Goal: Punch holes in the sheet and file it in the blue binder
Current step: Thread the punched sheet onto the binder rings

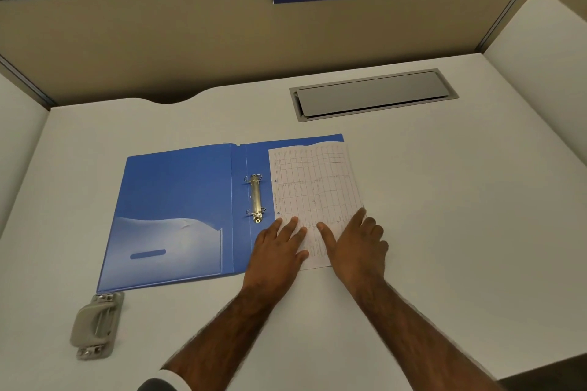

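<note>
Resting flat with fingers spread, the left hand (pixel 279 246) and right hand (pixel 355 243) press the sheet (pixel 314 187) onto the open blue binder (pixel 178 187).

The blue binder (pixel 178 200) is laid open and flat on the desk (pixel 444 200), spine pointed to twelve o'clock; a two-ring metal mechanism (pixel 255 197) is fixed just at three o'clock of the spine, and a translucent pocket is seen in the nine-o'clock cover; the sheet (pixel 313 181), printed with a grid, is laid on the three-o'clock cover beside the rings, two holes shown along its nine-o'clock edge, not threaded; the beige hole punch (pixel 97 325) is set at seven o'clock of the binder, near its corner.
</note>
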